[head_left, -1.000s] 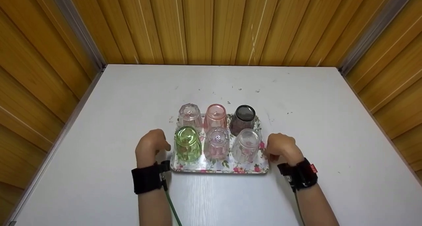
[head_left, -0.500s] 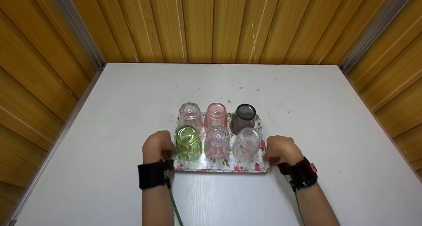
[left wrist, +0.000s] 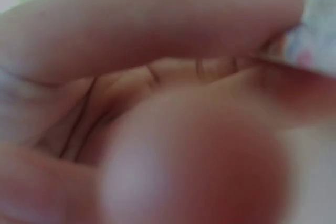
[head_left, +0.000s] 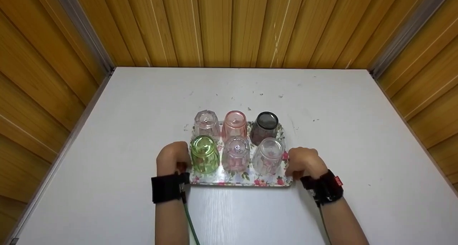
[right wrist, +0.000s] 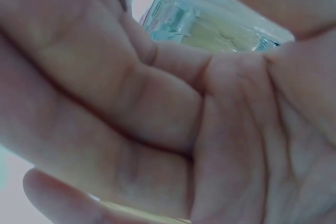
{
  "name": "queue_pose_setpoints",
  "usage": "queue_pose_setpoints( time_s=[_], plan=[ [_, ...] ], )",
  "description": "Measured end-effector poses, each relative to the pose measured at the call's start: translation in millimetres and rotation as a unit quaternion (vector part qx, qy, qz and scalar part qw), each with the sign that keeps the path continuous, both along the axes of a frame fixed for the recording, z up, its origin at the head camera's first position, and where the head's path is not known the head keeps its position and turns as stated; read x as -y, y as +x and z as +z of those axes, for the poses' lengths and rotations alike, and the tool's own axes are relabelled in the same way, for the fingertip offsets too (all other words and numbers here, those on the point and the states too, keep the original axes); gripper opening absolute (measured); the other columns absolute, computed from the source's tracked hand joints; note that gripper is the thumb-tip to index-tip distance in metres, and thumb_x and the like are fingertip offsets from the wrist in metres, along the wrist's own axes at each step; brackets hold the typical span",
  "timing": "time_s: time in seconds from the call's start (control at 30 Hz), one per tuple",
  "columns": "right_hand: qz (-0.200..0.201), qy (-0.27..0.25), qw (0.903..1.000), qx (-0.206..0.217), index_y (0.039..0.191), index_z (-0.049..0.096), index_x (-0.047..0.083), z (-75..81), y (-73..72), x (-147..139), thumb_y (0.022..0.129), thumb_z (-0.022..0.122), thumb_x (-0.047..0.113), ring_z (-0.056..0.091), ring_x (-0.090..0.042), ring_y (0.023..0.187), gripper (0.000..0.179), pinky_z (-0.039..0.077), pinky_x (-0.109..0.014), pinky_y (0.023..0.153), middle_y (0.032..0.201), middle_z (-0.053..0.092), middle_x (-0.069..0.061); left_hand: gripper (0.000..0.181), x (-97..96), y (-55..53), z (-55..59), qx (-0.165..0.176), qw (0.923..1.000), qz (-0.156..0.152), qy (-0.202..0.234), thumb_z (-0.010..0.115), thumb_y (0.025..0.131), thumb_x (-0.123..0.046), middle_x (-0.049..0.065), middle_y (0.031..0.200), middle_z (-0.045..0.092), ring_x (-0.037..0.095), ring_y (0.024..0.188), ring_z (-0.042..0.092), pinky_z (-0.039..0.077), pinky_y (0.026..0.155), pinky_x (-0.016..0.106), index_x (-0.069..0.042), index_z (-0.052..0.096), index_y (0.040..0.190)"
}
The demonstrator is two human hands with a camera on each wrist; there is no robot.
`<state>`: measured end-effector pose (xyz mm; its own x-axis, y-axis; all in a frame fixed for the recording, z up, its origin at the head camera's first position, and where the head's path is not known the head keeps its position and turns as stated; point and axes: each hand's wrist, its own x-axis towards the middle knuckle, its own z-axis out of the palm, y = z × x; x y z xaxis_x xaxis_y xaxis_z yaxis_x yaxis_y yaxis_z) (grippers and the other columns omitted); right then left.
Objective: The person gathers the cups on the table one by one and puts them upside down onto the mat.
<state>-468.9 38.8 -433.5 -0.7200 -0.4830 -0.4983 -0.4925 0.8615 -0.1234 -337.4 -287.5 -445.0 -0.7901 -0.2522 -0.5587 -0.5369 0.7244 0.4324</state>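
Note:
A floral tray lies on the white table and bears several upside-down glasses in two rows. The back row has a clear glass, a pink glass and a dark grey glass. In front stand a green glass, a faintly purple glass and a clear glass. My left hand pinches the tray's left edge, which shows between the fingers in the left wrist view. On the opposite side my right hand grips the right edge with curled fingers; the contact itself is mostly hidden.
The white table extends around the tray on all sides. Wood-look panels wall it in at the back, left and right. A green cable runs down from the left wristband.
My left hand has moved right, from beside the tray onto its left edge, and grips it. My right hand has stayed at the right edge, and the glasses keep their places on the tray.

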Motion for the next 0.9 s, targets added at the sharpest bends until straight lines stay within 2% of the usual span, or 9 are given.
queue_pose_setpoints(
  time_s=[0.33,0.6,0.9],
  plan=[
    [-0.016,-0.016,0.9986,0.048,0.061,0.064,0.008,0.5,-2.0,-1.1,0.067,0.069,0.015,0.060,-0.012,0.050,0.011,0.040,-0.026,0.055,0.055,0.064,-0.002,0.015,-0.2,-2.2,-3.4,-0.002,1.0000,0.000,-0.008,0.061,0.069,0.006,0.005,0.052,0.055,0.014,0.042,0.047,0.039,0.037,0.022,-0.004,0.061,0.056],
    [-0.015,-0.041,0.9975,0.055,0.061,0.063,0.008,-1.2,-3.9,-5.1,0.067,0.069,0.016,0.062,-0.014,0.051,0.012,0.041,-0.025,0.054,0.055,0.064,-0.003,0.014,-0.1,-4.1,-5.7,-0.022,0.9997,-0.002,-0.011,0.058,0.066,0.009,0.005,0.049,0.055,0.014,0.040,0.047,0.038,0.035,0.022,-0.001,0.063,0.057],
    [-0.022,-0.065,0.9948,0.075,0.066,0.062,0.007,-3.8,-9.6,-8.1,0.071,0.069,0.017,0.063,-0.014,0.054,0.013,0.043,-0.026,0.059,0.057,0.065,-0.004,0.011,-1.1,-7.0,-4.9,-0.050,0.9987,-0.007,-0.005,0.060,0.063,0.010,0.009,0.066,0.060,0.018,0.054,0.051,0.044,0.044,0.026,0.000,0.061,0.067]
  ],
)
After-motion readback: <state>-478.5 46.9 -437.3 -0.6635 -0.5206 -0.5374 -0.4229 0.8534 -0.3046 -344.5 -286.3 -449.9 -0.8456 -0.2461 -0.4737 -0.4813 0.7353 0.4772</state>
